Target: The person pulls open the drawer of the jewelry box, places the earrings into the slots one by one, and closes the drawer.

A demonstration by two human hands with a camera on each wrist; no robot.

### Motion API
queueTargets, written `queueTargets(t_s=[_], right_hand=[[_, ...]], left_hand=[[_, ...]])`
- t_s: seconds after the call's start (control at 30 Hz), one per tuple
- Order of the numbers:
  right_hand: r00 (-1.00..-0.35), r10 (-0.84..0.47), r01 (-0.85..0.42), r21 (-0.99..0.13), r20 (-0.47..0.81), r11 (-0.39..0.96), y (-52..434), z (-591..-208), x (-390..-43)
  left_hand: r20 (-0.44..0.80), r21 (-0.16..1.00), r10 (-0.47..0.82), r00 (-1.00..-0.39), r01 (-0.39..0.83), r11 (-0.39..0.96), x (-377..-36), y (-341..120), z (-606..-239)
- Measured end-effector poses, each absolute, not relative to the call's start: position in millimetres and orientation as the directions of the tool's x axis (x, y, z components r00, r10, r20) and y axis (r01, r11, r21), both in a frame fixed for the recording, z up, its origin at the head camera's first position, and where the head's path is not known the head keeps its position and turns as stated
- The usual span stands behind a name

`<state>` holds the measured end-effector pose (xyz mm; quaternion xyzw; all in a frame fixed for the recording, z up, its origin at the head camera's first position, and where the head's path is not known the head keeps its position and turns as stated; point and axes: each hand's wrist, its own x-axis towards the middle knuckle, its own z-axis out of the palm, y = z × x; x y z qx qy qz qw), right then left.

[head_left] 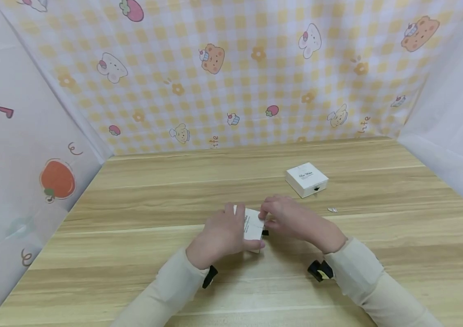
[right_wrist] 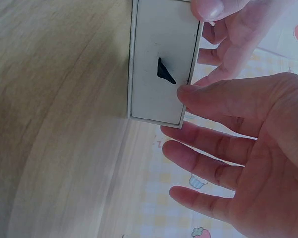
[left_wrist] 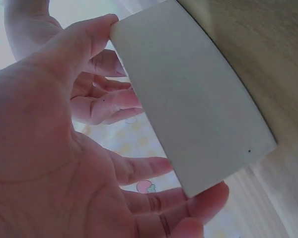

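A small white box [head_left: 253, 225] sat between the left hand [head_left: 223, 231] and the right hand [head_left: 290, 219], low over the counter [head_left: 133, 204]; whether its underside touched the wood could not be told. The left hand reached across the top and gripped it, thumb on the near edge, fingers on the far one. The right hand pinched the box's far right corner with thumb and forefinger, its remaining fingers stretched out and apart. A black tab [head_left: 265, 232] stuck out from the box's right side, just below the right thumb.

Dark print ran across the lid, partly covered by the left hand and too small to read. A second white box [head_left: 306, 179] stood beyond the right hand, with a line of script on top, its second word seemingly starting with W, and finer lines beneath. The yellow checked cloth [head_left: 247, 81] behind bore the word "life", turned sideways, more than once.

Only the head view took in the second box and some pale scraps [head_left: 332, 210] near it. The left wrist view showed a plain side of the held box with a dark speck [left_wrist: 249, 150] near one corner. The right wrist view faced the front panel [right_wrist: 156, 99], set within a thin rim, the tab at its middle and the left thumb at one corner.
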<state>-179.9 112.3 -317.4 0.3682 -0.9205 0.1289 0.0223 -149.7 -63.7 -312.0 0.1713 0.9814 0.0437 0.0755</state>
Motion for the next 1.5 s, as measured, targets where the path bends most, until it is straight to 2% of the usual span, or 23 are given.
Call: queueTargets(t_s=[0.4,0.6,1.0,1.27,1.5], right_hand=[[-0.738,-0.666,-0.67,-0.232,0.109,0.705,113.8,-314.4,-179.7],[-0.744,-0.658,-0.664,-0.238,0.117,0.709,114.1,-313.2,-179.8],[-0.744,-0.653,-0.664,-0.267,0.143,0.698,113.7,-315.4,-180.9],[-0.746,-0.647,-0.662,-0.272,0.156,0.698,112.0,-318.9,-182.3],[-0.771,-0.626,-0.628,-0.307,0.118,0.715,108.8,-320.1,-182.6]], left_hand=[[-0.148,0.259,0.462,-0.875,0.417,0.871,-165.4,-75.9,-312.7],[-0.169,0.356,0.478,-0.862,0.399,0.845,-174.2,-82.6,-312.5],[-0.159,0.312,0.499,-0.852,0.436,0.844,-178.5,-89.3,-307.6],[-0.173,0.407,0.511,-0.842,0.411,0.816,-182.6,-94.2,-307.5],[-0.16,0.458,0.536,-0.829,0.419,0.784,-192.6,-99.9,-311.0]])
